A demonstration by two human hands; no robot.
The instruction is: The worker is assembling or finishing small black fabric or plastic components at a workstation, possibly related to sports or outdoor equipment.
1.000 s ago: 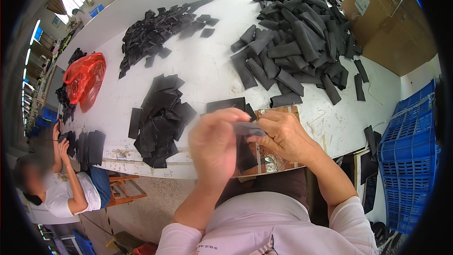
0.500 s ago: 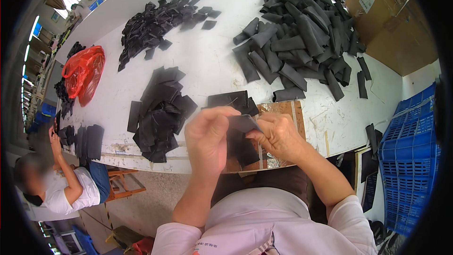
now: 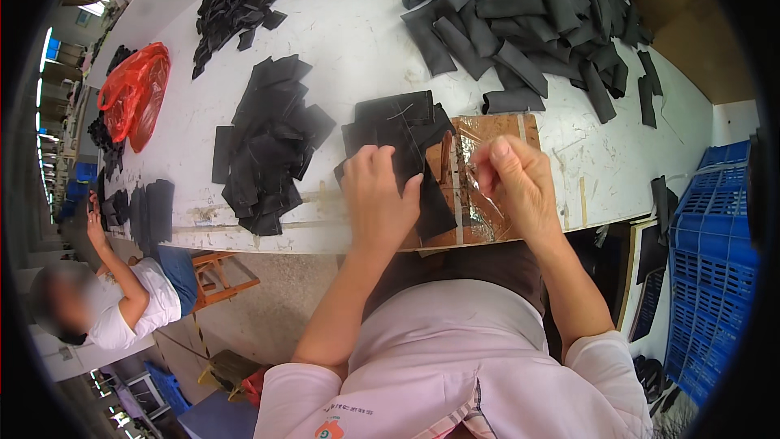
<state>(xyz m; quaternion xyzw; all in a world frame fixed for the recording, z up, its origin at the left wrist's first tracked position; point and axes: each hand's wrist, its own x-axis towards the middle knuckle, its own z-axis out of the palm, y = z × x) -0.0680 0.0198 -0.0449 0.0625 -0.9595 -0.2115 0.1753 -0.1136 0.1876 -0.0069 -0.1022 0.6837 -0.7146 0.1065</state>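
My left hand (image 3: 378,199) lies over a small stack of black fabric pieces (image 3: 406,134), thumb and fingers apart. A loose pale thread shows on the top piece. To its right, above a brown board wrapped partly in clear tape (image 3: 487,223), is my right hand (image 3: 524,191), with its fingers curled in and the thumb against them. Whatever it may pinch is too small or hidden to make out. Left of my hands rests a loose heap of flat black fabric pieces (image 3: 264,146).
A large pile of dark rolled fabric tubes (image 3: 528,24) lies at the far right, beside a cardboard box (image 3: 691,32). Small dark pieces (image 3: 252,0) spread at the far left, near a red plastic bag (image 3: 134,97). Blue crates (image 3: 711,252) stand at right; a co-worker (image 3: 138,301) sits at left.
The dark fabric piece held between both hands has left them. My hands have moved apart, the left onto the stack, the right over the board. The view has tilted downward.
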